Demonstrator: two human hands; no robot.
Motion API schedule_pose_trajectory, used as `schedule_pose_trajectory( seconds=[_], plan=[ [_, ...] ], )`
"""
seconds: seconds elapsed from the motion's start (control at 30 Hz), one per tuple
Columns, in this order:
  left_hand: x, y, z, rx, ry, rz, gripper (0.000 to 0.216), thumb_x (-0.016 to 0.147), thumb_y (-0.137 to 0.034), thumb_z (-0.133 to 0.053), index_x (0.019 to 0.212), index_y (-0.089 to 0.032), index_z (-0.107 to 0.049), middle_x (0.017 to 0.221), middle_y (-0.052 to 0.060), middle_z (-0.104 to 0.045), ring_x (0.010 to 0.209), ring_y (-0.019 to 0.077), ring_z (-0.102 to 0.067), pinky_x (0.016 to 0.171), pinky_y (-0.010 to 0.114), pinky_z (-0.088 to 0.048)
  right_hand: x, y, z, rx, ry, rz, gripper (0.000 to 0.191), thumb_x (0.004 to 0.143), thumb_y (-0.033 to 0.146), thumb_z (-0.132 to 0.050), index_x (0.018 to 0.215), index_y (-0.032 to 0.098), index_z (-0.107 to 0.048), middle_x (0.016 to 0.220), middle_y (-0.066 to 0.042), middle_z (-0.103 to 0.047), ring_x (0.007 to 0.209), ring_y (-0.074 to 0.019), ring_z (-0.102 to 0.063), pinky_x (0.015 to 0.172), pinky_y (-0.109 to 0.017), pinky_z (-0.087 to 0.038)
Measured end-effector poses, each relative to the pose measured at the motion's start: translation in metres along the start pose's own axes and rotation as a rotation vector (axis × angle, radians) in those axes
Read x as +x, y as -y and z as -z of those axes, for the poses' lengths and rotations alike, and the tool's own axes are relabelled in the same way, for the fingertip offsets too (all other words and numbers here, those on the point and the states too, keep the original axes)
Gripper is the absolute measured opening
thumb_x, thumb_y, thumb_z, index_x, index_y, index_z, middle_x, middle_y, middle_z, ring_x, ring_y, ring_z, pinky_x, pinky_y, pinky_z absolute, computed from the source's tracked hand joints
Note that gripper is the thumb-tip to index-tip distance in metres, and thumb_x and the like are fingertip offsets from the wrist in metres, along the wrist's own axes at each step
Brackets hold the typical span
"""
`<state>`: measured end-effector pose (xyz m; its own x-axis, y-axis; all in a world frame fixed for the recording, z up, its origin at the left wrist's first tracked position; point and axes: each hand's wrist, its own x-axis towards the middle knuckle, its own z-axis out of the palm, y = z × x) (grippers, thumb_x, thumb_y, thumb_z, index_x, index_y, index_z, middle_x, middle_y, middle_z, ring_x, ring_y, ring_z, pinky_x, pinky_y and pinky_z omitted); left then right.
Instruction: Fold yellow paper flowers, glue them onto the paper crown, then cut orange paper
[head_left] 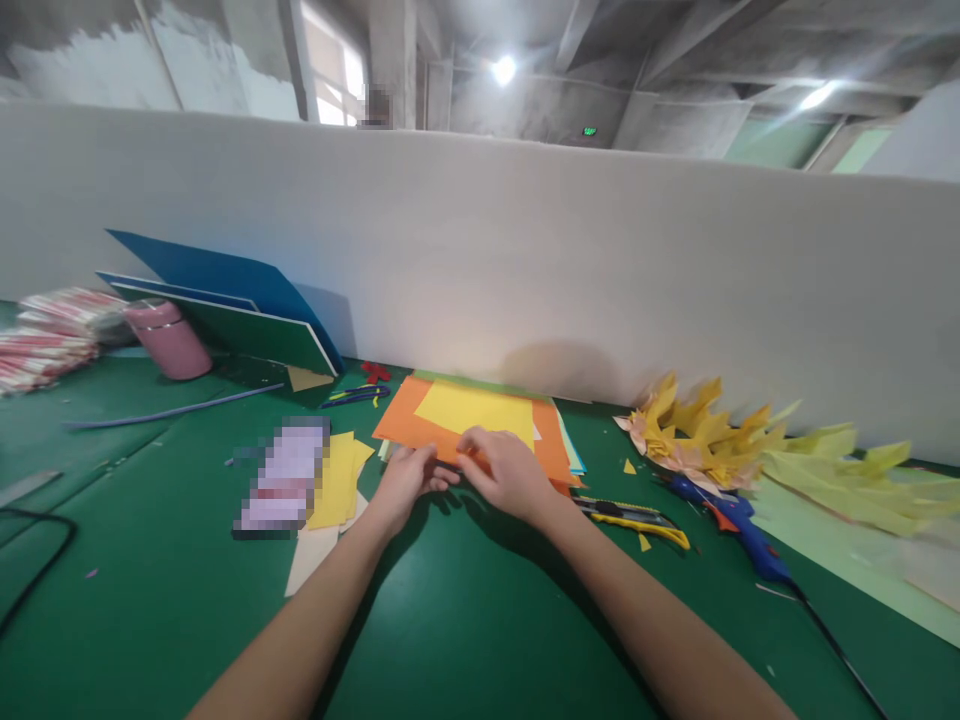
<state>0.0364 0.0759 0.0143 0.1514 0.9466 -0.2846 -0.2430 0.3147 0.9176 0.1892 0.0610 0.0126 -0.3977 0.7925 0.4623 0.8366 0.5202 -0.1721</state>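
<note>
A stack of coloured paper lies in front of me, with an orange sheet (pixel 401 420) near the top and a smaller yellow sheet (pixel 480 408) over it. At the near edge of the stack, my left hand (pixel 411 480) has its fingers apart and slightly bent. My right hand (pixel 510 470) bends its fingers over the front edge of the orange sheet and seems to pinch it; its fingertips are partly hidden. Just right of the stack is a yellow utility knife (pixel 637 522). Left of my left hand lie yellow paper pieces (pixel 334 482) beside a phone (pixel 285 475).
A blue glue gun (pixel 750 530) with a cord lies at right, below yellow paper leaves (pixel 690 425). Blue and green boards (pixel 225 325) lean at back left behind a pink flask (pixel 171 340). Scissors (pixel 358 396) lie near the white partition (pixel 450 250).
</note>
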Motion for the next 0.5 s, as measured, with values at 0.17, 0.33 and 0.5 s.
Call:
schedule_pose_trajectory(
  seconds=[0.17, 0.33, 0.5],
  plan=[
    [-0.002, -0.001, -0.001, 0.019, -0.029, -0.008, 0.016, 0.075, -0.006, -0.053, 0.069, -0.019, -0.048, 0.050, 0.001, -0.065, 0.045, 0.0144, -0.062, 0.045, 0.021, -0.044, 0.002, -0.027, 0.012, 0.131, 0.020, -0.149, 0.031, 0.087, 0.031, -0.053, 0.117, 0.023, -0.053, 0.117, -0.008, -0.062, 0.108, -0.0231, -0.057, 0.084, -0.037, -0.044],
    [-0.010, -0.006, -0.004, 0.048, -0.066, 0.007, 0.022, 0.074, -0.003, -0.049, 0.063, -0.021, -0.043, 0.044, 0.001, -0.061, 0.049, 0.0167, -0.065, 0.049, 0.023, -0.045, 0.003, -0.046, 0.002, -0.066, 0.313, -0.143, 0.050, 0.089, 0.045, -0.049, 0.137, 0.036, -0.040, 0.147, -0.008, -0.036, 0.133, -0.0353, -0.032, 0.098, -0.056, -0.033],
    [-0.036, -0.011, 0.003, 0.070, -0.084, 0.037, 0.020, 0.075, -0.005, -0.050, 0.063, -0.020, -0.044, 0.042, 0.001, -0.061, 0.045, 0.0176, -0.064, 0.045, 0.023, -0.044, 0.002, -0.061, -0.006, -0.151, 0.388, -0.105, 0.043, 0.093, 0.043, -0.040, 0.136, 0.038, -0.041, 0.146, -0.007, -0.039, 0.131, -0.0354, -0.037, 0.096, -0.057, -0.036]
  ],
)
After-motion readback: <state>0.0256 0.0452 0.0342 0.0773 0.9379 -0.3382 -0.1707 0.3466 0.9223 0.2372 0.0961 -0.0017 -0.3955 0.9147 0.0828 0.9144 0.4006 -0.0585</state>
